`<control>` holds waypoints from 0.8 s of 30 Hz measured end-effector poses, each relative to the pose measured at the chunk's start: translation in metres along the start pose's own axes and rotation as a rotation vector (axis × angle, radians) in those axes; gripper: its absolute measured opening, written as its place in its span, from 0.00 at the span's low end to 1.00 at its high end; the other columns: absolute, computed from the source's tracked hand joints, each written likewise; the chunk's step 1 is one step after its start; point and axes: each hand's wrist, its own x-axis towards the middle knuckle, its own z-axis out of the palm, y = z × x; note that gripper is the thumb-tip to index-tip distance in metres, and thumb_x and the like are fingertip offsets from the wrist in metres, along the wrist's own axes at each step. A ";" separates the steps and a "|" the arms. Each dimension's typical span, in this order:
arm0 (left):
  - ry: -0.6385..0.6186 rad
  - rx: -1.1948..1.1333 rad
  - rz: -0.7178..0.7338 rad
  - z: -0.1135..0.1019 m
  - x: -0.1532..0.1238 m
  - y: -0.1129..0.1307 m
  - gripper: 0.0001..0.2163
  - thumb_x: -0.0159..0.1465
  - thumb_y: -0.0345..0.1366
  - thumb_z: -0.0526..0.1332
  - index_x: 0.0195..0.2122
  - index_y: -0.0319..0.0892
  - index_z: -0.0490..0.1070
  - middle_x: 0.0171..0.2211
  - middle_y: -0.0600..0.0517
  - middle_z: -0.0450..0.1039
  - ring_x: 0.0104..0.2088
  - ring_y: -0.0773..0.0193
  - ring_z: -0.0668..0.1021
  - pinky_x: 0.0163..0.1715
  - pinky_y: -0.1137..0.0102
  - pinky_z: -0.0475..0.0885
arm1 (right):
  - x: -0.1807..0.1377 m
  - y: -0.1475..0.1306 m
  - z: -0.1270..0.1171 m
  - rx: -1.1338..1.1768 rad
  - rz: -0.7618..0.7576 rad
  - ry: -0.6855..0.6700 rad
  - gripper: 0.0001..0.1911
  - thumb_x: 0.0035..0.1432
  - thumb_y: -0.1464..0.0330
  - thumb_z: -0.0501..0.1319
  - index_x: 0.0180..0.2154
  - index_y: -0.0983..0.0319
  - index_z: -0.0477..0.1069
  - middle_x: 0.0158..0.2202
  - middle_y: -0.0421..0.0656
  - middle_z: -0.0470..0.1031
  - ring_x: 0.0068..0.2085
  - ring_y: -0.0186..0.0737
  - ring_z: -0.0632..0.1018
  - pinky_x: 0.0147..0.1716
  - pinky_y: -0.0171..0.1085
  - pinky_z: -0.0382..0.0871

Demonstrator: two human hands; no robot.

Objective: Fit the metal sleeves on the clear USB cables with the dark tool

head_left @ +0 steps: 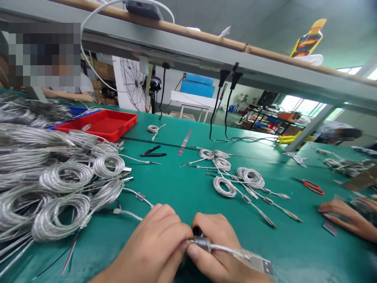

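My left hand [147, 243] and my right hand [215, 251] meet at the bottom middle, pinching a clear braided USB cable [235, 253] at its metal collar [202, 243]. A small black part [197, 231] sticks up between my hands, partly hidden by my fingers. The cable's USB-A plug [263, 266] points to the lower right of my right hand. A large heap of coiled clear cables [66, 177] lies left of my left hand, with loose ends reaching towards it.
Smaller cable coils [229, 175] lie ahead on the green mat [182, 196]. Black-handled cutters [152, 152], a steel ruler [184, 142] and a red tray [97, 124] lie beyond. At the right, a co-worker's hand [347, 218] rests near red scissors [312, 186].
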 end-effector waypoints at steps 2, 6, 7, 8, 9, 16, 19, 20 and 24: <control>0.044 -0.011 0.006 0.002 0.000 -0.002 0.08 0.69 0.24 0.53 0.39 0.43 0.68 0.31 0.52 0.70 0.33 0.59 0.69 0.34 0.66 0.64 | -0.002 0.001 0.002 -0.014 0.059 -0.010 0.35 0.72 0.41 0.37 0.28 0.58 0.61 0.24 0.37 0.68 0.25 0.37 0.69 0.28 0.35 0.58; 0.063 -0.007 0.026 0.004 -0.002 -0.004 0.09 0.69 0.23 0.52 0.37 0.43 0.67 0.30 0.52 0.70 0.32 0.60 0.68 0.32 0.66 0.62 | -0.002 0.001 0.003 -0.025 0.107 -0.014 0.36 0.71 0.39 0.37 0.27 0.59 0.62 0.24 0.37 0.69 0.26 0.37 0.69 0.27 0.35 0.58; 0.051 -0.003 0.026 0.004 -0.002 -0.004 0.09 0.70 0.23 0.52 0.38 0.43 0.67 0.30 0.52 0.70 0.32 0.60 0.68 0.32 0.66 0.62 | -0.002 0.001 0.003 -0.019 0.089 -0.004 0.36 0.71 0.39 0.38 0.27 0.59 0.62 0.24 0.37 0.68 0.25 0.36 0.68 0.27 0.35 0.57; 0.041 0.002 0.023 0.004 -0.003 -0.003 0.10 0.70 0.23 0.52 0.38 0.43 0.67 0.30 0.52 0.71 0.32 0.60 0.68 0.32 0.66 0.62 | 0.000 0.000 0.002 -0.008 0.064 0.012 0.34 0.72 0.40 0.39 0.28 0.59 0.61 0.23 0.36 0.68 0.24 0.36 0.68 0.26 0.34 0.57; 0.041 0.003 0.020 0.003 -0.003 -0.003 0.10 0.71 0.23 0.51 0.38 0.43 0.68 0.30 0.52 0.71 0.32 0.60 0.67 0.32 0.66 0.62 | 0.001 -0.001 0.002 0.006 0.034 0.025 0.33 0.72 0.41 0.40 0.28 0.58 0.61 0.23 0.36 0.67 0.24 0.35 0.67 0.25 0.34 0.56; 0.036 0.036 -0.014 0.000 0.000 -0.002 0.10 0.72 0.24 0.51 0.38 0.43 0.68 0.30 0.52 0.70 0.32 0.60 0.68 0.32 0.66 0.64 | 0.001 0.001 0.001 0.020 -0.062 0.089 0.31 0.72 0.42 0.41 0.31 0.58 0.62 0.24 0.35 0.66 0.23 0.35 0.67 0.26 0.34 0.57; 0.049 0.037 -0.023 0.000 0.000 -0.003 0.10 0.72 0.25 0.50 0.39 0.43 0.68 0.30 0.52 0.70 0.32 0.60 0.69 0.34 0.67 0.65 | 0.000 0.004 -0.002 0.027 -0.051 0.067 0.30 0.75 0.45 0.41 0.32 0.58 0.63 0.25 0.36 0.68 0.25 0.35 0.68 0.28 0.34 0.60; 0.050 0.037 -0.020 0.000 0.000 -0.003 0.10 0.72 0.25 0.50 0.39 0.43 0.68 0.30 0.52 0.70 0.32 0.60 0.69 0.34 0.67 0.65 | 0.000 0.005 -0.003 0.026 -0.033 0.058 0.29 0.75 0.45 0.42 0.33 0.58 0.64 0.26 0.37 0.69 0.25 0.36 0.69 0.28 0.34 0.60; 0.053 0.040 -0.014 0.000 0.001 -0.002 0.10 0.73 0.26 0.50 0.39 0.43 0.68 0.31 0.52 0.70 0.32 0.60 0.69 0.33 0.67 0.65 | -0.003 0.004 -0.003 0.024 -0.009 0.048 0.30 0.75 0.45 0.42 0.32 0.58 0.64 0.25 0.37 0.69 0.25 0.36 0.68 0.28 0.34 0.59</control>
